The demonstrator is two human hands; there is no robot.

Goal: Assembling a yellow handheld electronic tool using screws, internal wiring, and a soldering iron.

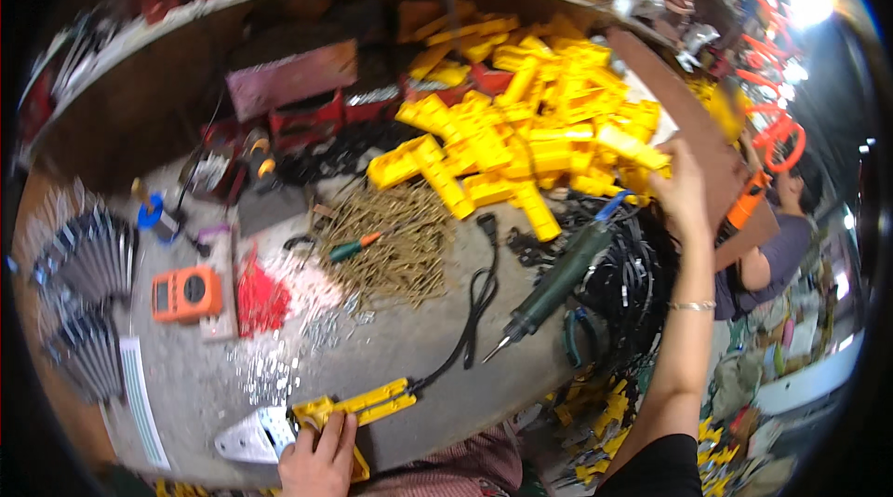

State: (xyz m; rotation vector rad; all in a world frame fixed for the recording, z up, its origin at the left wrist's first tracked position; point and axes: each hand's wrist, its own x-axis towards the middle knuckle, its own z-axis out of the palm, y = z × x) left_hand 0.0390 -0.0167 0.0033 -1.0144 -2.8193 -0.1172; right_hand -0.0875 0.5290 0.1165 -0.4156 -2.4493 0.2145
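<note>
At the bench's front edge my left hand [319,462] is closed on a yellow plastic handle shell [372,401]. A pointed silver metal plate [249,436] with holes sticks out to its left. From the shell's right end a black power cord [474,306] runs up to a plug. My right arm stretches far to the right, and my right hand [682,185] pinches the end of a yellow shell [637,148] at the pile's edge. Its fingertips are partly hidden. Nearby lies a dark green electric screwdriver [561,278], its bit pointing toward me.
A heap of yellow shells [558,115] fills the back right. Brown small parts [395,241], red sleeves [260,297], an orange multimeter [186,294], pliers [579,337] and black cords [633,288] lie around. Another person [772,255] is beyond the brown board [684,106].
</note>
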